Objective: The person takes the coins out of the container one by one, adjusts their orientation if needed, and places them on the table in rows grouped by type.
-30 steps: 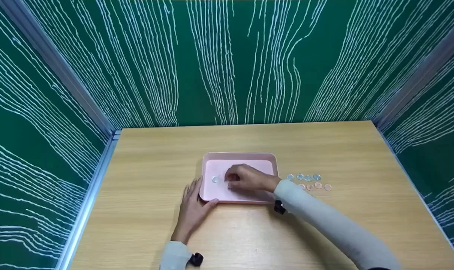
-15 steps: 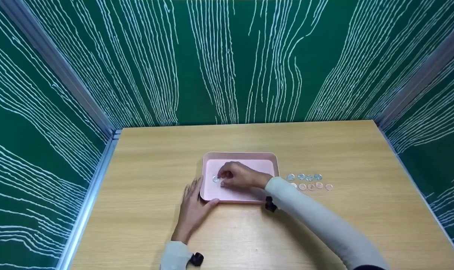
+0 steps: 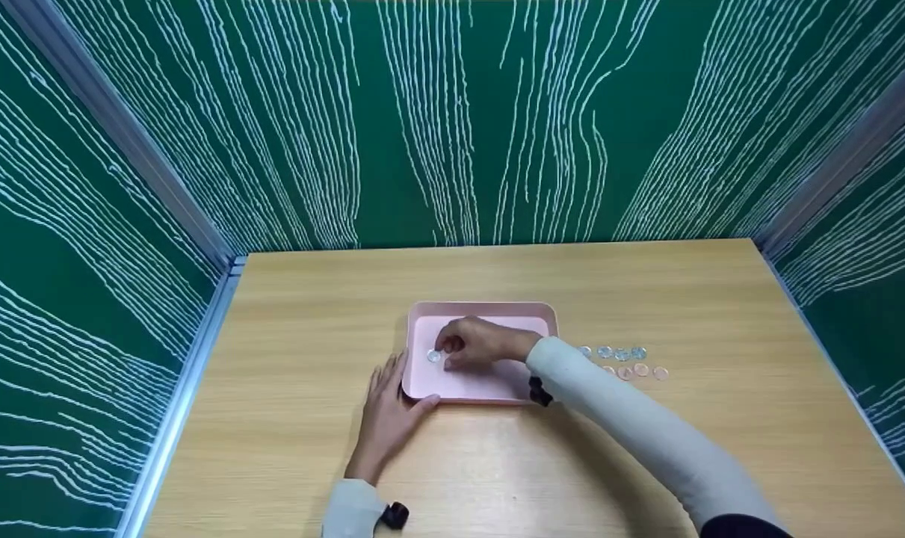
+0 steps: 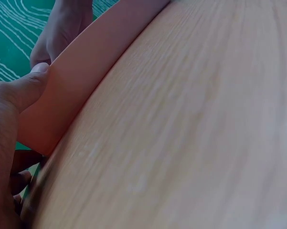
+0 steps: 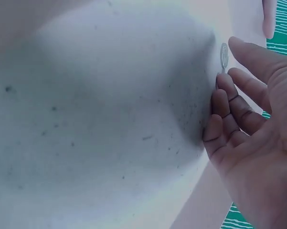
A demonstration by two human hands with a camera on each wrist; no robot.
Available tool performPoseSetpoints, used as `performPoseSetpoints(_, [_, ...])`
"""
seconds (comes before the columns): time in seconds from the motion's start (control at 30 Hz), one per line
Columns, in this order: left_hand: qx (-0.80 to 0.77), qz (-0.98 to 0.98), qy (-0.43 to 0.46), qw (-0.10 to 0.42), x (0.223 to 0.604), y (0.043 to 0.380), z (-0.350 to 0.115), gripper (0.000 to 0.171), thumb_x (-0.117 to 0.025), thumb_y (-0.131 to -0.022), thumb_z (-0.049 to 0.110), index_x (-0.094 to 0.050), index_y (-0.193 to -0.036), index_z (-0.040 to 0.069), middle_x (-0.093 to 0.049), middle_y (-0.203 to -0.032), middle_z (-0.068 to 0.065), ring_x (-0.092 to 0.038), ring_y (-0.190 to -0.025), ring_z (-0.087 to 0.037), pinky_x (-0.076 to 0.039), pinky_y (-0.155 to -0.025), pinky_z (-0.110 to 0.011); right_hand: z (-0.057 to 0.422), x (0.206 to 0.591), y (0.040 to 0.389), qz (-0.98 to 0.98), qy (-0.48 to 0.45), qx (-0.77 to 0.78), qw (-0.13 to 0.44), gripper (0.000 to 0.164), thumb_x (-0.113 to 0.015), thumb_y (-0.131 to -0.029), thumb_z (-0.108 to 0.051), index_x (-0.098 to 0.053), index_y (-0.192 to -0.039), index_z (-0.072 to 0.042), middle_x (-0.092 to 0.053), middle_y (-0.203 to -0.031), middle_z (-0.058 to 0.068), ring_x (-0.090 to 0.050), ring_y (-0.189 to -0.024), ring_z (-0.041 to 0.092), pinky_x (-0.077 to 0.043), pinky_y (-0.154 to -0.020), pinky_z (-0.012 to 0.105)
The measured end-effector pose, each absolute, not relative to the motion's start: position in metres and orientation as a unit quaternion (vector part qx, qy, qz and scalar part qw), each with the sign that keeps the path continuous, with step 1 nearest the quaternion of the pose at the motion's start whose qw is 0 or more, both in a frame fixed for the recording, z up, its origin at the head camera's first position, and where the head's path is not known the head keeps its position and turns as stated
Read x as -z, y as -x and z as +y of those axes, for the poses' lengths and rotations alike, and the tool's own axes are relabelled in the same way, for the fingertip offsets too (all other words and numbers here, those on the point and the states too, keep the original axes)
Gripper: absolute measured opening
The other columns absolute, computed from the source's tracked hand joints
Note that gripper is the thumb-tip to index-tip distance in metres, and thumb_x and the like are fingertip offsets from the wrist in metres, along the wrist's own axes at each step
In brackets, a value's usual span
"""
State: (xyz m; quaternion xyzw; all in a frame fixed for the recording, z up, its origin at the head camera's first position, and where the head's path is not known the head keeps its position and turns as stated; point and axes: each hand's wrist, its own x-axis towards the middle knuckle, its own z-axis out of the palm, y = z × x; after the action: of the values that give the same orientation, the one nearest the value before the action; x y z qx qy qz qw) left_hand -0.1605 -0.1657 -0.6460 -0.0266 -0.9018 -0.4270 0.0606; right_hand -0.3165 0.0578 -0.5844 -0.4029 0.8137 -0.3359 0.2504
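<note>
A pink tray (image 3: 482, 396) lies on the table. One silvery coin (image 3: 434, 356) rests on its floor towards the left side. My right hand (image 3: 474, 344) reaches into the tray from the right, its fingertips at the coin's right edge. In the right wrist view the thumb (image 5: 253, 55) stands apart from the bent fingers, near the coin (image 5: 224, 56); a firm hold is not visible. My left hand (image 3: 388, 422) rests against the tray's front left corner, fingers straight along the left side and thumb on the front rim (image 4: 43, 71).
Right of the tray lie several silvery coins (image 3: 622, 354) in a row, with several copper-coloured coins (image 3: 641, 370) in a row nearer me. My right forearm (image 3: 616, 396) covers part of both rows. Green walls with white lines (image 3: 482, 134) enclose the wooden table (image 3: 303, 321).
My right hand has moved left inside the tray until its fingertips reach the coin, then stays there. The left hand keeps its place on the tray. The view has shifted slightly.
</note>
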Motion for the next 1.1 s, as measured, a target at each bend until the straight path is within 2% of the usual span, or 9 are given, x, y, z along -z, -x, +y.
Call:
performPoseSetpoints(0.23, [0.421,-0.905,0.025,0.062,0.647,0.161,-0.166,0.107,-0.085,-0.09,0.061,-0.038,-0.172,0.012,-0.037,-0.173,-0.028,-0.028,-0.162,-0.052,-0.017,-0.136,-0.063,0.051,0.592,0.325,0.818,0.407,0.334,0.229,0.024,-0.084,-0.099,-0.01,-0.08,-0.122,-0.004,-0.076,-0.106,0.004,-0.064,-0.09,0.013,-0.059,-0.082,0.026])
performPoseSetpoints(0.5, [0.421,-0.904,0.031,0.067,0.647,0.161,-0.166,0.105,-0.085,-0.091,0.059,-0.039,-0.172,0.01,-0.038,-0.172,-0.029,-0.029,-0.162,-0.052,-0.017,-0.136,-0.062,0.043,0.596,0.329,0.82,0.428,0.319,0.205,0.025,-0.086,-0.096,-0.008,-0.082,-0.121,-0.003,-0.077,-0.102,0.006,-0.064,-0.087,0.014,-0.059,-0.078,0.028])
performPoseSetpoints(0.83, [0.423,-0.904,0.023,0.061,0.647,0.159,-0.166,0.105,-0.084,-0.091,0.061,-0.04,-0.172,0.012,-0.037,-0.173,-0.028,-0.025,-0.162,-0.056,-0.021,-0.133,-0.07,0.035,0.594,0.326,0.826,0.438,0.294,0.197,0.02,-0.084,-0.097,-0.006,-0.082,-0.118,-0.004,-0.076,-0.103,0.006,-0.065,-0.088,0.014,-0.062,-0.084,0.029])
performPoseSetpoints(1.1, [0.416,-0.906,0.042,0.071,0.648,0.161,-0.166,0.104,-0.085,-0.091,0.058,-0.039,-0.171,0.009,-0.039,-0.171,-0.03,-0.031,-0.162,-0.048,-0.015,-0.138,-0.058,0.029,0.591,0.325,0.829,0.442,0.285,0.189,0.016,-0.085,-0.092,0.0,-0.08,-0.107,0.0,-0.073,-0.093,0.006,-0.06,-0.083,0.011,-0.056,-0.077,0.026])
